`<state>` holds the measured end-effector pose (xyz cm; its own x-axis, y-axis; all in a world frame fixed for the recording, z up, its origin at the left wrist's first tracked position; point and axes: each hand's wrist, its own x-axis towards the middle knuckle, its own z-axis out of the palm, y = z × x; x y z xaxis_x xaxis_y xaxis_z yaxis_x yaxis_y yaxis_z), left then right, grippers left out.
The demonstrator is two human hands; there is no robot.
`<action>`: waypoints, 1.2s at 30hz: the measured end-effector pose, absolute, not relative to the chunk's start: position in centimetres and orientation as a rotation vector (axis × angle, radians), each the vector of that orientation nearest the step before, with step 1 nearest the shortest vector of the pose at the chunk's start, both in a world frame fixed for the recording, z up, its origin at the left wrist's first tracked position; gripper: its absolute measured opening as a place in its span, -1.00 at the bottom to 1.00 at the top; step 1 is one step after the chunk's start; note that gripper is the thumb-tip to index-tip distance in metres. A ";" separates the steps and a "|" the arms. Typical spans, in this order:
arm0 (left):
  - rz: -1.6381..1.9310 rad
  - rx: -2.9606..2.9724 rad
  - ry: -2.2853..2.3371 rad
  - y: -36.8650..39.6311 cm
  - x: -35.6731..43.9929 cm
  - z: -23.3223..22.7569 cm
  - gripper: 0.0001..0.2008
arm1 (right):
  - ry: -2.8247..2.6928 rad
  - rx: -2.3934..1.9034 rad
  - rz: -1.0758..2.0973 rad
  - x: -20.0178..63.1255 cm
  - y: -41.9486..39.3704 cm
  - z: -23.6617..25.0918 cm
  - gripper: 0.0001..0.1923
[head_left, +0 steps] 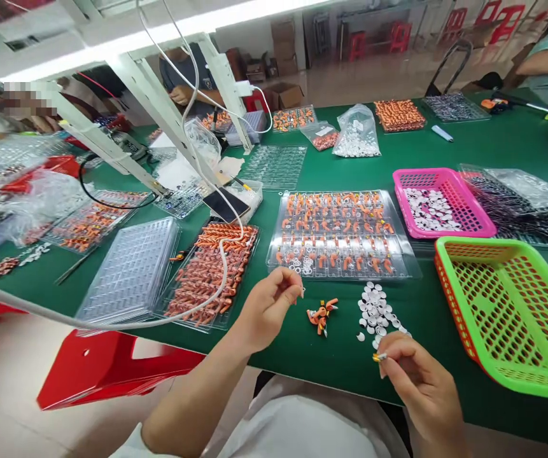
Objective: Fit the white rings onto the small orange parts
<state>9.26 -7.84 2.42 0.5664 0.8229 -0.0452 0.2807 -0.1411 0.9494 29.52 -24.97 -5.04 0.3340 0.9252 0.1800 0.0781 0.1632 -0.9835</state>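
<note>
My left hand (pixel 271 308) is closed in a pinch just in front of the clear tray (pixel 407 261); a tiny pale bit shows at its fingertips, too small to name. Between thumb and fingers of my right hand (pixel 421 381) is a small yellow-and-grey part (pixel 379 357). Close to that hand lies a pile of white round discs (pixel 376 308). A little heap of orange parts (pixel 321 315) with yellow and grey bits rests between my hands. Rows of curved orange pieces fill the clear tray, and small white rings (pixel 302 265) lie on its near left corner.
Right of the tray stand a pink basket (pixel 481 222) of white discs and a green basket (pixel 507 254). On the left are a tray of orange-brown parts (pixel 202 273), stacked clear trays (pixel 128 273) and a phone (pixel 226 202). A white cable (pixel 223 267) hangs across. People sit opposite.
</note>
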 end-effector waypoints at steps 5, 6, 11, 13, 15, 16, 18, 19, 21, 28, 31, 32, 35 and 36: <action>0.652 1.957 1.034 -5.6 10.3 2.2 -0.88 | -1.007 -1.122 0.862 28.5 -24.3 -4.9 -0.90; 0.623 2.077 1.059 -5.0 10.7 2.0 -0.89 | -0.999 -1.098 0.878 28.4 -24.2 -4.8 -0.91; 0.338 2.526 1.108 -1.8 12.7 0.4 -0.84 | -0.882 -0.868 1.025 27.9 -23.8 -4.8 -0.94; 0.341 2.547 1.122 -1.0 13.1 0.1 -0.86 | -0.816 -0.745 1.077 27.8 -23.6 -4.9 -0.93; 0.358 2.567 1.133 -0.7 13.3 0.1 -0.90 | -0.758 -0.664 1.102 27.9 -23.3 -5.0 -0.89; 0.376 2.590 1.134 -0.7 13.3 0.1 -0.89 | -0.733 -0.637 1.108 27.9 -23.2 -5.0 -0.87; 0.443 2.662 1.089 -1.1 13.3 0.4 -0.85 | -0.691 -0.602 1.125 28.0 -23.0 -5.0 -0.84; 0.492 2.689 1.042 -1.5 13.2 0.5 -0.84 | -0.672 -0.590 1.142 28.0 -23.0 -5.0 -0.84; 0.589 2.677 0.917 -2.8 13.1 0.9 -0.79 | -0.640 -0.565 1.185 28.0 -23.1 -5.0 -0.85; 0.588 2.081 0.379 -10.1 13.4 2.9 -0.76 | -0.563 -0.536 1.287 27.8 -23.2 -5.1 -0.92; 0.568 1.934 0.298 -12.2 13.7 2.4 -0.80 | -0.528 -0.560 1.342 27.6 -23.1 -5.3 -0.92; 0.573 1.883 0.297 -12.6 13.8 2.1 -0.80 | -0.512 -0.568 1.361 27.6 -23.2 -5.4 -0.91; 0.568 1.757 0.330 -13.2 13.8 0.9 -0.81 | -0.477 -0.587 1.417 27.5 -23.3 -5.6 -0.87; 0.560 1.737 0.346 -13.3 13.8 0.7 -0.81 | -0.470 -0.592 1.433 27.5 -23.3 -5.6 -0.86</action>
<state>13.78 -13.26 0.66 0.8390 0.5124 0.1832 -0.0661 -0.2382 0.9690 27.55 -23.31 -5.61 0.0904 0.9947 -0.0496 -0.7720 0.0385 -0.6344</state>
